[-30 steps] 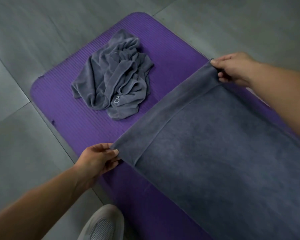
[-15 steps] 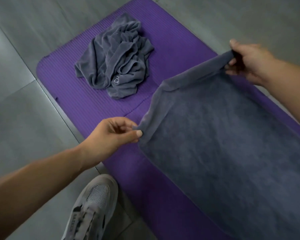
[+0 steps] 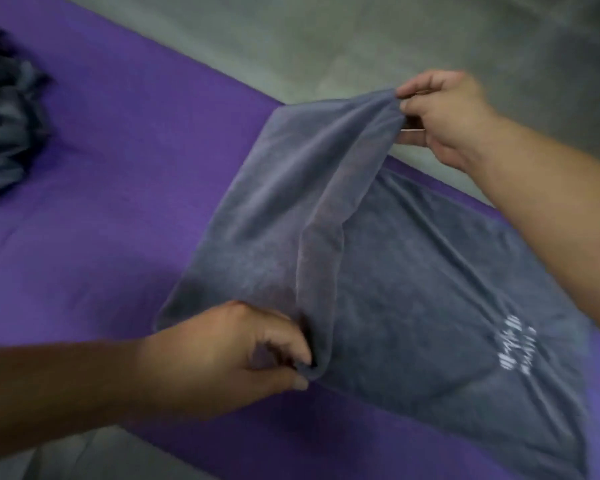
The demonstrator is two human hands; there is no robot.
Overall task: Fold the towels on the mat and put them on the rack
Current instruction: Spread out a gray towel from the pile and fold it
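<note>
The grey towel (image 3: pixel 413 289) is spread on the purple mat (image 3: pixel 118 168) from the centre towards 4 o'clock. Its far end, laid flat a second ago, has since been lifted and drawn back over the rest, so the first fold is judged to be under way. One corner is pinched between thumb and curled fingers in the grip of the left hand (image 3: pixel 222 355) at 7 o'clock, the other in the grip of the right hand (image 3: pixel 444 116) at 1 o'clock. The raised edge sags between them, so the corners may not land square. At 2 o'clock the towel runs close to the mat's edge beside the floor (image 3: pixel 326 39). Bare mat is left towards 9 o'clock, where a crumpled towel (image 3: pixel 7 112) waits, well apart. No rack is in view.
</note>
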